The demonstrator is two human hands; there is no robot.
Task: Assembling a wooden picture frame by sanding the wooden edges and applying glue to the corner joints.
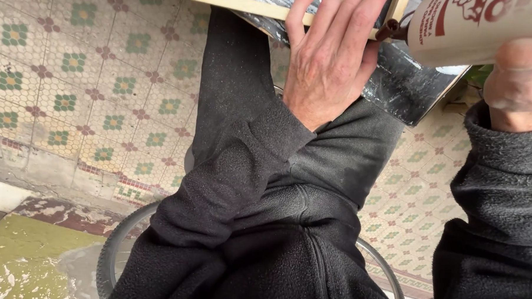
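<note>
My left hand [328, 57] presses flat on a pale wooden frame [247, 4] with a dark painted panel [404, 83], which rests on my lap at the top of the view. My right hand [518, 87] grips a white glue bottle [476, 27] with red print, tilted on its side. Its dark brown nozzle [391, 31] touches the frame's corner beside my left fingers. Both arms wear black fleece sleeves, and dark trousers cover my legs under the panel.
A patterned mosaic tile floor [74, 72] with green and maroon flowers lies to the left and lower right. A bicycle wheel [112, 247] curves under me. A worn green and maroon painted patch [27, 247] fills the lower left corner.
</note>
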